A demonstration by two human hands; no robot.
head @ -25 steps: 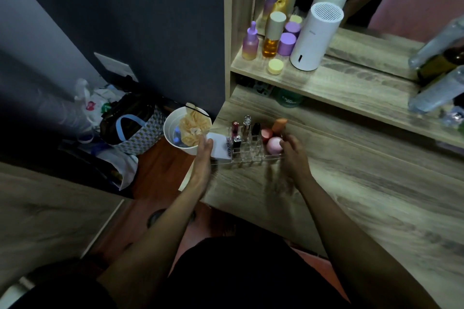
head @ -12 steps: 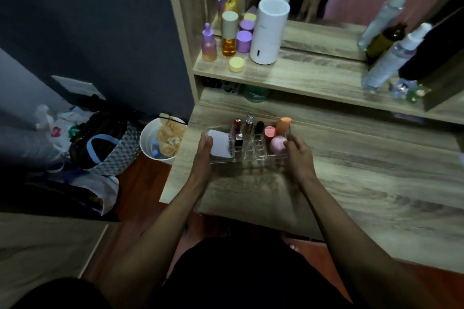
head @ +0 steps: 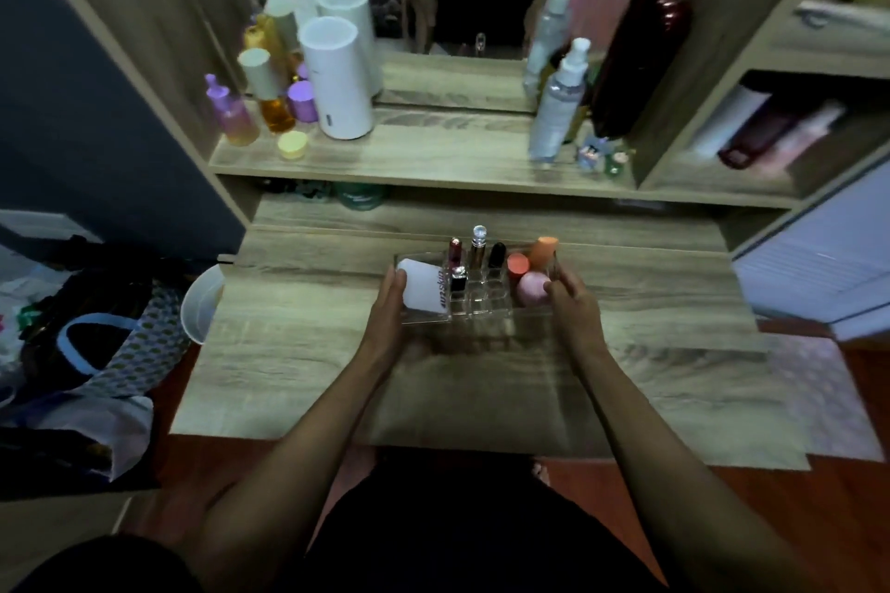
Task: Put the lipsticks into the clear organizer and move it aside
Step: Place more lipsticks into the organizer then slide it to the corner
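Observation:
The clear organizer [head: 481, 303] rests on the wooden tabletop [head: 298, 352] in front of me. Several lipsticks [head: 474, 253] stand upright in its middle slots. A white jar [head: 424, 289] fills its left compartment; pink and orange sponges [head: 532, 287] sit in the right one. My left hand [head: 387, 318] grips the organizer's left end. My right hand [head: 573, 308] grips its right end.
The shelf above [head: 433, 154] carries a white cylinder [head: 337, 82], purple and amber bottles [head: 269, 106] at left and spray bottles [head: 556, 106] at right, before a mirror. A white bucket [head: 202, 303] and bags [head: 96, 332] sit on the floor left of the table.
The organizer, held at both ends, has shifted from the table's left edge toward its middle, and my view has swung right with it.

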